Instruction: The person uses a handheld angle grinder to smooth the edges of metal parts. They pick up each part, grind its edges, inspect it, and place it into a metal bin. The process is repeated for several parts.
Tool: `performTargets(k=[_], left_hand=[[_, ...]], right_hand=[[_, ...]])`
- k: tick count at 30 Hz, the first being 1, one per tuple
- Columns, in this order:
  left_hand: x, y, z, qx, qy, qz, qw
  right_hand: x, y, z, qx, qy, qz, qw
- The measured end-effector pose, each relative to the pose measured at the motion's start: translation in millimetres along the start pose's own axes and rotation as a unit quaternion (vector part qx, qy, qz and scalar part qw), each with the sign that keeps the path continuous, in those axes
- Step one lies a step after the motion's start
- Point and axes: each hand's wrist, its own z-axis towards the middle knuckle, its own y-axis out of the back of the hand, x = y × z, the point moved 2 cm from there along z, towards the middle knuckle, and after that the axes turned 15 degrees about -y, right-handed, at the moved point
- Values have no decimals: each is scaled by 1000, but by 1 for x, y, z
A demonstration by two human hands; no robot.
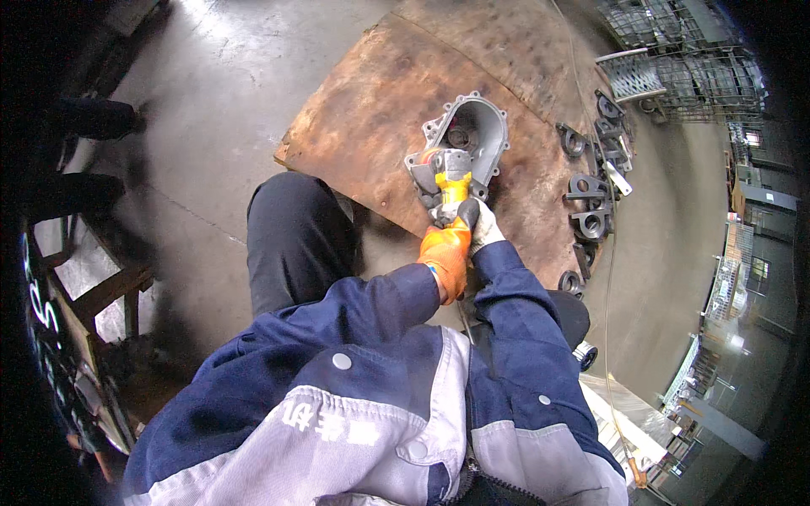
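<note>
My left hand [447, 250], in an orange glove with dark fingertips, is closed round the body of a yellow and grey angle grinder [454, 187]. Close beside it, my right hand [485, 228], in a whitish glove, is also wrapped on the grinder's rear. The grinder's head points away from me, over the near left side of a grey cast metal housing [491, 131]. A reddish disc edge shows left of the head; whether it touches the casting is hidden. The housing lies with its hollow side up, its flanged rim lined with bolt lugs.
The housing rests on a worn brown board [354, 110]. Several dark bracket-like castings [588, 187] line its right side. A thin cable [609, 320] runs along the right. Wire cages [700, 76] stand far right, a wooden frame [110, 291] at left.
</note>
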Motion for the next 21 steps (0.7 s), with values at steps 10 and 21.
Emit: performTargets(k=[10, 21], left_hand=[[8, -9, 7, -30, -142, 41, 989], [-4, -18, -29, 134, 123, 100, 978]], right_hand=[[-5, 8, -1, -11, 13, 32, 999], [-32, 43, -33, -49, 17, 171, 984]])
